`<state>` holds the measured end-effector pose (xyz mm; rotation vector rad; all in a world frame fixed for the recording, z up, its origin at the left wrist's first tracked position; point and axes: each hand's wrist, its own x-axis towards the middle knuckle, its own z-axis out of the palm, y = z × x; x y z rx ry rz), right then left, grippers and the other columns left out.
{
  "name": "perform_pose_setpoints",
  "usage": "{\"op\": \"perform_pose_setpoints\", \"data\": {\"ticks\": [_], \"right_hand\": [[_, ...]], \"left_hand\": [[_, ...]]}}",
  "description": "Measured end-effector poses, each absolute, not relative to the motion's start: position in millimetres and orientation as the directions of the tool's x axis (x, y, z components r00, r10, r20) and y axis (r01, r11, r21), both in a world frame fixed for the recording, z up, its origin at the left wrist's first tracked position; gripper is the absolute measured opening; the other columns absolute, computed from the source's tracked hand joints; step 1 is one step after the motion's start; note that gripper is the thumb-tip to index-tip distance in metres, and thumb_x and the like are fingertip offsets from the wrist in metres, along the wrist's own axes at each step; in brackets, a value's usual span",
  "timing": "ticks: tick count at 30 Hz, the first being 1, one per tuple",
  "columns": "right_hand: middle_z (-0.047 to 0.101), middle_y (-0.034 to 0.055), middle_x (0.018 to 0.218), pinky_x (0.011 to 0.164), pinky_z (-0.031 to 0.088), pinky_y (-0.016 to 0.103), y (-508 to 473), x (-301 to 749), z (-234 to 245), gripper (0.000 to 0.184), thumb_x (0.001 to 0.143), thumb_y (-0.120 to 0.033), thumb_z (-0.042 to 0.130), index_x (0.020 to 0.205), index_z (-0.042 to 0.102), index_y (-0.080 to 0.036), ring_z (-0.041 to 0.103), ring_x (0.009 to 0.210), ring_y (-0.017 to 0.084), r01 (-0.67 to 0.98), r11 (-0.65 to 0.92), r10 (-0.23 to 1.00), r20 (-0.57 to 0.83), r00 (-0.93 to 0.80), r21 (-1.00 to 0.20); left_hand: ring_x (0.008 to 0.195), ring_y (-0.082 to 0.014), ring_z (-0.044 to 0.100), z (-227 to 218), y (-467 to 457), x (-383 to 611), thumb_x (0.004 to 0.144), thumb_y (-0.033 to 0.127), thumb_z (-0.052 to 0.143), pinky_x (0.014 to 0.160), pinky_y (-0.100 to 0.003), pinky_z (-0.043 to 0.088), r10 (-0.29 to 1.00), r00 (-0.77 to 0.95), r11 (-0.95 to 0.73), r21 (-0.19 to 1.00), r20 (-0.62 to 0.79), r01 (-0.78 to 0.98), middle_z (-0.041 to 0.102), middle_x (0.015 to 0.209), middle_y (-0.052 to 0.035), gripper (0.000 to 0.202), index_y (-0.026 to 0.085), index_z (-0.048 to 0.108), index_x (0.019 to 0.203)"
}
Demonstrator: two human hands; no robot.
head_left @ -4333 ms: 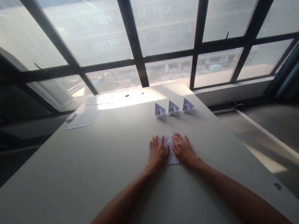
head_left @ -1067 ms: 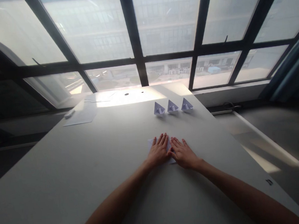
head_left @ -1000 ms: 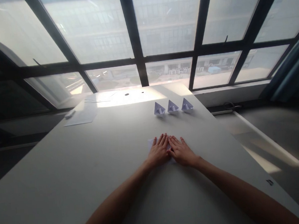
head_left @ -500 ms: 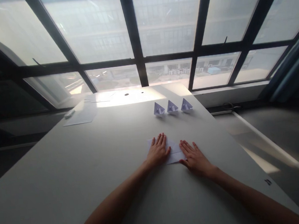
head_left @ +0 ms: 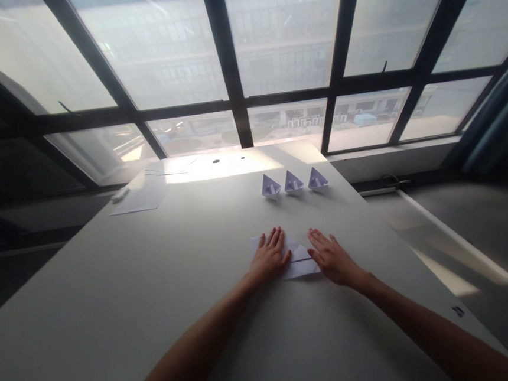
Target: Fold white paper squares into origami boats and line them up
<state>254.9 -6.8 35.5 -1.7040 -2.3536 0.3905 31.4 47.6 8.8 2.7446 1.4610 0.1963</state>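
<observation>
A folded sheet of white paper lies flat on the table, a crease line running across it. My left hand rests palm down over its left part, fingers stretched out, covering much of that side. At the paper's right end is my right hand, open with its fingers extended and its thumb at the edge of the sheet. Beyond the hands stand three folded paper boats in a row: a left one, a middle one and a right one.
The white table reaches to the windows. Flat paper sheets lie at its far left, with a small white object beside them. A small dark mark is near the right edge. A blue curtain hangs at right.
My right hand has shifted slightly up and to the right, baring more of the paper's right end. My left hand stays pressed on the sheet.
</observation>
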Motion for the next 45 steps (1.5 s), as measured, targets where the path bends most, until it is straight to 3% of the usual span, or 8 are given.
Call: {"op": "perform_pose_setpoints", "data": {"ticks": [3, 7, 14, 28, 45], "right_hand": [[0.021, 0.0133, 0.159, 0.118, 0.015, 0.046, 16, 229, 30, 0.057, 0.098, -0.026, 0.025, 0.152, 0.026, -0.008, 0.017, 0.148, 0.021, 0.888, 0.303, 0.952, 0.059, -0.302, -0.345], [0.023, 0.0132, 0.158, 0.118, 0.01, 0.048, 27, 200, 14, 0.059, 0.094, -0.019, 0.03, 0.151, 0.027, -0.007, 0.016, 0.148, 0.022, 0.885, 0.342, 0.939, 0.092, -0.33, -0.316], [0.025, 0.0124, 0.158, 0.119, 0.007, 0.045, 25, 198, 5, 0.058, 0.097, -0.028, 0.03, 0.151, 0.029, -0.007, 0.018, 0.147, 0.022, 0.886, 0.349, 0.937, 0.121, -0.328, -0.304], [0.029, 0.0103, 0.157, 0.119, 0.009, 0.046, 22, 202, 10, 0.053, 0.097, -0.028, 0.033, 0.148, 0.038, -0.014, 0.02, 0.147, 0.022, 0.86, 0.381, 0.925, 0.141, -0.354, -0.34], [0.03, 0.0108, 0.157, 0.119, 0.009, 0.045, 22, 202, 8, 0.055, 0.097, -0.028, 0.033, 0.149, 0.035, -0.013, 0.021, 0.147, 0.021, 0.865, 0.381, 0.924, 0.15, -0.351, -0.327]], "left_hand": [[0.149, -0.0244, 0.014, 11, 48, 31, 0.099, 0.042, 0.032, 0.12, -0.047, 0.012, 0.812, 0.576, -0.583, 0.085, 0.097, 0.808, 0.021, 0.16, -0.0132, 0.063, 0.011, 0.023, 0.153], [0.149, -0.0237, 0.015, 16, 47, 31, 0.1, 0.038, 0.031, 0.119, -0.047, 0.014, 0.799, 0.593, -0.601, 0.105, 0.101, 0.792, 0.021, 0.16, -0.009, 0.058, 0.017, 0.024, 0.153], [0.148, -0.0231, 0.015, 16, 46, 29, 0.1, 0.035, 0.032, 0.119, -0.046, 0.015, 0.803, 0.586, -0.595, 0.115, 0.107, 0.795, 0.022, 0.16, -0.0078, 0.056, 0.018, 0.025, 0.153], [0.149, -0.024, 0.012, 9, 49, 30, 0.099, 0.037, 0.033, 0.12, -0.047, 0.015, 0.815, 0.57, -0.578, 0.09, 0.104, 0.811, 0.022, 0.16, -0.0119, 0.059, 0.013, 0.026, 0.153], [0.148, -0.023, 0.017, 10, 49, 31, 0.099, 0.038, 0.033, 0.119, -0.045, 0.018, 0.829, 0.545, -0.558, 0.122, 0.123, 0.821, 0.025, 0.159, -0.0091, 0.057, 0.016, 0.03, 0.151]]}}
